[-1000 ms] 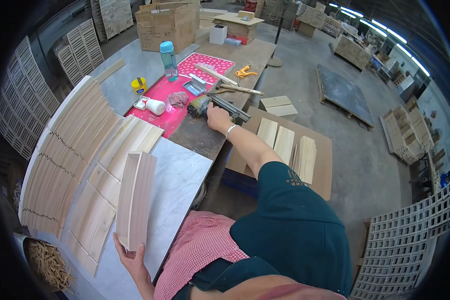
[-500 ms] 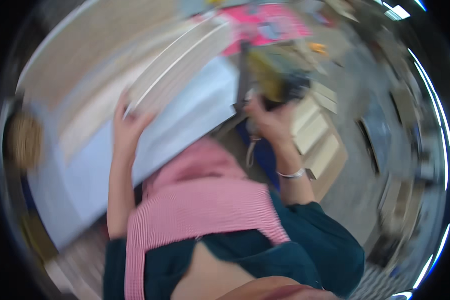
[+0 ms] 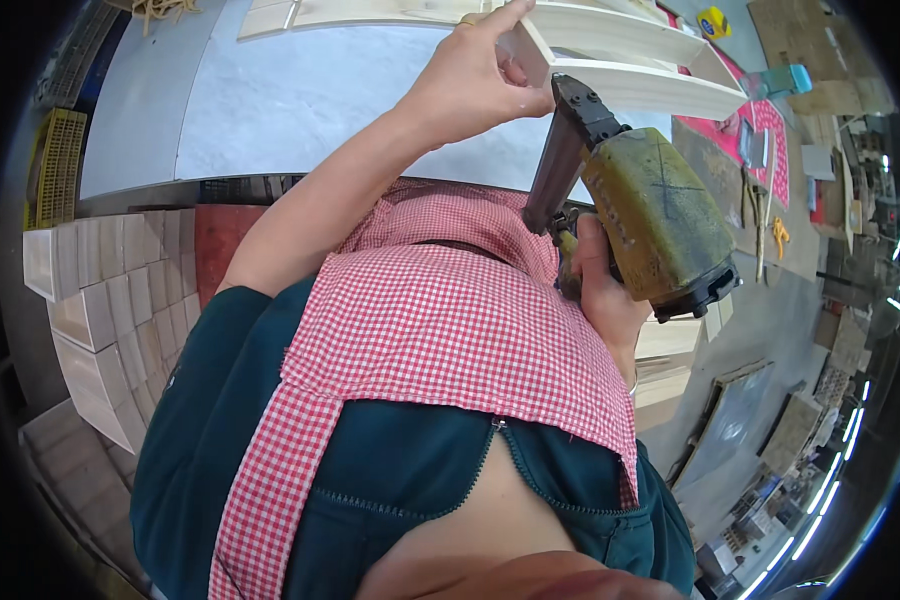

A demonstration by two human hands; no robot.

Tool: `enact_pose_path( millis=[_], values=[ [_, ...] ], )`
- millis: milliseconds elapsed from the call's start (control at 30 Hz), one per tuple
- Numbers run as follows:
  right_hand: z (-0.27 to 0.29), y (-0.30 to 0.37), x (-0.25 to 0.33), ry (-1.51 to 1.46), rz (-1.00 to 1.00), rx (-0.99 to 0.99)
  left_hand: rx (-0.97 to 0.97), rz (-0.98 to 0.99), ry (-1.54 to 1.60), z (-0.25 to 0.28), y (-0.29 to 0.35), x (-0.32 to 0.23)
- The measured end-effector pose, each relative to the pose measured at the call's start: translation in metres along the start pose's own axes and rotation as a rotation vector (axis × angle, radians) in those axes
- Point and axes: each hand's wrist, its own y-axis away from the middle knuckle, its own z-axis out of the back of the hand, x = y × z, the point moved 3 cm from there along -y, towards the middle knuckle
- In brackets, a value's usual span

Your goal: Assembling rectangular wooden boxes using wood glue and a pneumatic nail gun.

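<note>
My left hand (image 3: 470, 85) is closed on the near corner of a long, pale wooden box frame (image 3: 650, 86), thumb and fingers around its end board. Its long side runs off to the right over the white tabletop. My right hand (image 3: 610, 285) is wrapped round the grip of a worn, yellow-green pneumatic nail gun (image 3: 660, 195). The gun's black nose is up against the corner of the frame, close by my left fingertips; I cannot tell whether it touches. The gun's body hides part of my right fingers.
Flat wooden boards (image 3: 340, 12) lie at the table's far edge. A yellow tape measure (image 3: 713, 22), a teal-capped bottle (image 3: 785, 80) and pink sheeting (image 3: 767, 130) are at the far right. Stacked wooden boxes (image 3: 105, 310) and a yellow crate (image 3: 55, 165) stand to my left.
The view has turned and sharpened. The nail gun has come over from the right to the frame's corner. My left hand now grips the frame's end board.
</note>
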Motion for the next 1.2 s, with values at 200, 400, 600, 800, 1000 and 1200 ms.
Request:
enact_pose_path(
  millis=[200,400,600,800,1000,1200],
  values=[
    [-0.001,-0.002,0.0,-0.001,-0.181,-0.052,0.043,0.031,0.053,0.003,0.001,0.006],
    [-0.002,-0.003,0.002,-0.008,-0.394,-0.116,0.047,0.053,0.04,0.003,0.0,0.01],
    [-0.003,-0.006,0.0,0.005,-0.495,-0.126,0.056,0.094,0.026,0.003,0.0,0.01],
    [-0.004,-0.003,-0.007,0.05,-0.466,-0.062,0.081,0.153,0.024,0.004,0.001,0.008],
    [-0.001,0.0,-0.012,0.092,-0.433,0.0,0.079,0.163,0.061,0.003,0.002,0.01],
    [-0.001,-0.001,-0.02,0.133,-0.399,0.067,0.06,0.137,0.061,0.003,0.004,0.009]
  ],
)
